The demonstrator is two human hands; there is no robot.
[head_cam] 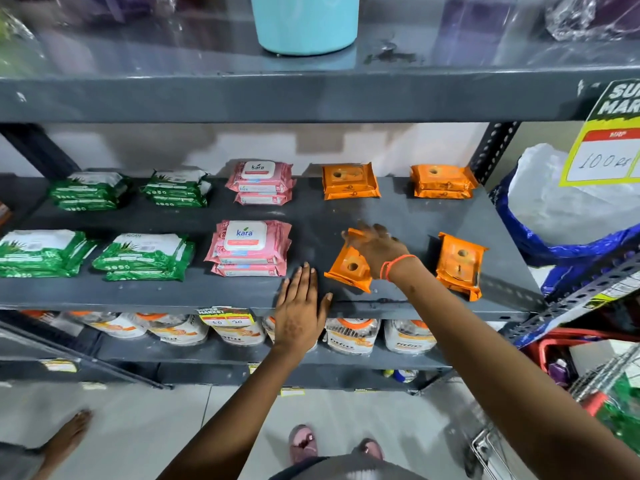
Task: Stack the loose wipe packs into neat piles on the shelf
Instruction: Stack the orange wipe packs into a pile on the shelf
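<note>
Orange wipe pack (348,268), glossy with a round central mark, lies skewed under the right hand (377,249), whose fingers grasp its far edge. Left hand (299,306) rests flat, fingers released, just beside it.

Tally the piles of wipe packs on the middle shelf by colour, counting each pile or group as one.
Green piles: 4 (back row and; front row and)
Pink piles: 2 (back, front)
Orange piles: 4 (back and; front one under the right hand, another at the right)
Total: 10
</note>
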